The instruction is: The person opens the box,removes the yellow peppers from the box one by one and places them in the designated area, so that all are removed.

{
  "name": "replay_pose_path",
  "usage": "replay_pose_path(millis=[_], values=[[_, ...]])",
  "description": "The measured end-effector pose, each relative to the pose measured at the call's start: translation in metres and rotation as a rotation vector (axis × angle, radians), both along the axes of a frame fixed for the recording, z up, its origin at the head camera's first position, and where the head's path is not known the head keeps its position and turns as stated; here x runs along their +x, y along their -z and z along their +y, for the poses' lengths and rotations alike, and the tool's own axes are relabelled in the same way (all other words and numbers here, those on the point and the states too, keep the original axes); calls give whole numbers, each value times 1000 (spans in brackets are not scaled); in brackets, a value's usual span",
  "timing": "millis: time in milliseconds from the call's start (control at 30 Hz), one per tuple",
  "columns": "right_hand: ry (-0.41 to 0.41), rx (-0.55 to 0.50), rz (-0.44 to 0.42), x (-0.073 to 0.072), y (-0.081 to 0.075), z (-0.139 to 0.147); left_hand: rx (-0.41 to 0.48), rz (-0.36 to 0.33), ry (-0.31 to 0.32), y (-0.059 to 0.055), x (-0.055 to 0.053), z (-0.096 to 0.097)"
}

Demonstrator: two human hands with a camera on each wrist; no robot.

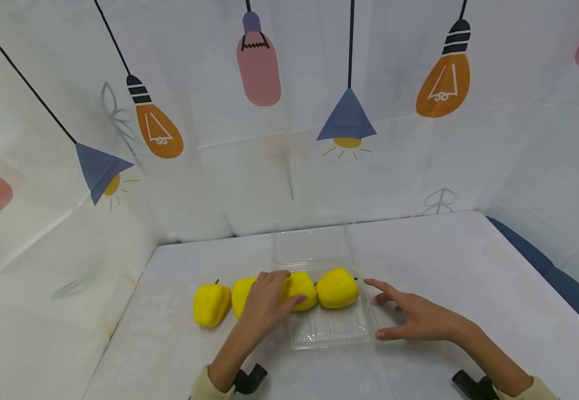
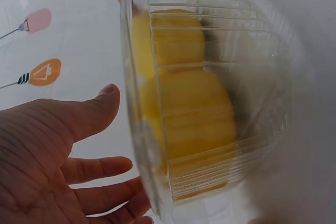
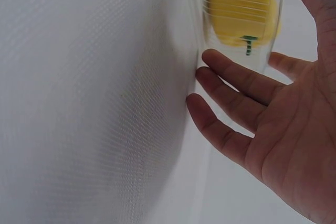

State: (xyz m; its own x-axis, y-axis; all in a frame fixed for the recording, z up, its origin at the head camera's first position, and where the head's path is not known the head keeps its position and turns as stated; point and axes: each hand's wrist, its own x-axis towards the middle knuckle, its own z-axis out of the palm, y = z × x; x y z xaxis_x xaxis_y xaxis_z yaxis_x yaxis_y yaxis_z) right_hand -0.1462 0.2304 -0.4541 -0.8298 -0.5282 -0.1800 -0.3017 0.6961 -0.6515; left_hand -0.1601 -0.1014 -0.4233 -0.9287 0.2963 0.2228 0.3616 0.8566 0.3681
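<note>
A clear plastic clamshell container (image 1: 326, 334) lies with its lid (image 1: 311, 244) folded back toward the wall. Two yellow bell peppers (image 1: 337, 289) sit inside it side by side, and their colour shows through its ribbed wall in the left wrist view. My left hand (image 1: 265, 303) is at the container's left side, fingers loosely spread, thumb (image 2: 100, 111) near the rim. It partly covers a yellow bell pepper (image 1: 241, 291) outside the container. My right hand (image 1: 414, 318) is by the container's right side, palm toward it, fingers apart and holding nothing.
Another yellow bell pepper (image 1: 211, 305) stands farther left on the white table (image 1: 469, 266). Behind the table hangs a white sheet (image 1: 289, 166) printed with lamps and bulbs. Something dark blue (image 1: 549, 266) shows beyond the table's right edge.
</note>
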Motion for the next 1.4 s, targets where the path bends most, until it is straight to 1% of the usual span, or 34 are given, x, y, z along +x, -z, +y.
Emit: replay_pose_path(millis=[267,467,700,900,1200,1400], values=[[3,-3,-11,1,-1,-1,-91,4,15,6,-4,3],[5,0,-8,1,-1,-1,-115,14,10,7,-4,5],[3,-4,-12,0,0,-1,-141,32,24,9,-4,6],[4,-4,-12,0,1,-1,-147,38,34,11,-5,6],[9,-11,-15,0,0,0,-136,41,28,8,-3,9],[7,-13,-14,0,0,0,-118,18,16,5,-1,10]])
